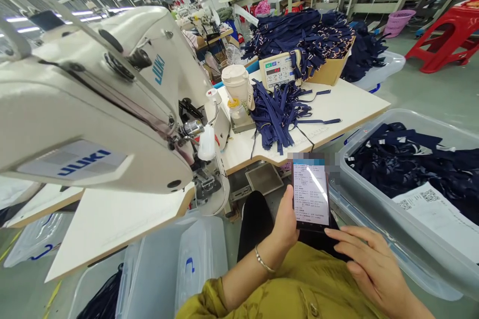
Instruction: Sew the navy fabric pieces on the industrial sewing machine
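Observation:
Over my lap, my left hand (286, 219) grips a smartphone (311, 194) by its left side. The phone is upright with its lit screen towards me, showing lines of small text I cannot read. My right hand (368, 261) is at the phone's lower right corner, fingers stretched out and holding nothing. Its index fingertip is close to the phone's bottom edge; whether it touches I cannot tell. Beyond the phone, a bundle of navy straps (279, 114) lies on the white sewing table (325, 109).
A JUKI sewing machine (93, 124) fills the left side. A white lidded cup (236, 82) and a control panel (280, 70) stand on the table, by a box heaped with navy straps (292, 35). To the right, a clear bin (355, 159) holds dark pieces and a paper sheet (437, 219).

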A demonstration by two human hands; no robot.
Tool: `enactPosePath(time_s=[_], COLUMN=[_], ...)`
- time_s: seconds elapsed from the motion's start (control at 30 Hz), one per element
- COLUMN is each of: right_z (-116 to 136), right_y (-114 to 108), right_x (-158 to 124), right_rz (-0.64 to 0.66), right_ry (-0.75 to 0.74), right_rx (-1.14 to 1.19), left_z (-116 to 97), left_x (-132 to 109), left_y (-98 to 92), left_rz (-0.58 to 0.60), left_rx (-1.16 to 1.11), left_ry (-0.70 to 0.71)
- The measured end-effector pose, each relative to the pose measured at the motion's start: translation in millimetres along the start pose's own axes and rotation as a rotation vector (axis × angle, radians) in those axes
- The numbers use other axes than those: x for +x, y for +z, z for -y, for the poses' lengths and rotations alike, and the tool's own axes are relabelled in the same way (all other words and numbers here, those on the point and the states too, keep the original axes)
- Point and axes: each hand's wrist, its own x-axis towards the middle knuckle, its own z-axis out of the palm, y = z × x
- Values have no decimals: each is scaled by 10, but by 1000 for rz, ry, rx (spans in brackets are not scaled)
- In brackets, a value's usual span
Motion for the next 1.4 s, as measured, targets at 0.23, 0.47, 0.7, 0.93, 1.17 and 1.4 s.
enactPosePath(time_s=[0.23,0.47,0.7,0.93,1.17,1.4], right_z=[-17,-25,-35,-46,-3,-30], right_y=[3,31,44,32,-4,-12], right_x=[-52,-77,-58,-62,-22,-27], right_rz=[17,45,37,35,1,15], right_ry=[-2,-32,-45,-66,-54,-59], right_rx=[-12,-36,-46,-60,-69,-75], left_z=[-9,6,20,12,3,3], left_x=[-13,-3,2,-14,-23,-23], left_y=[28,31,5,13,29,37], left_rz=[-4,2,11,44,43,44], left_rx=[-12,-18,-6,12,27,36], left_ry=[1,-14,-8,3,2,10])
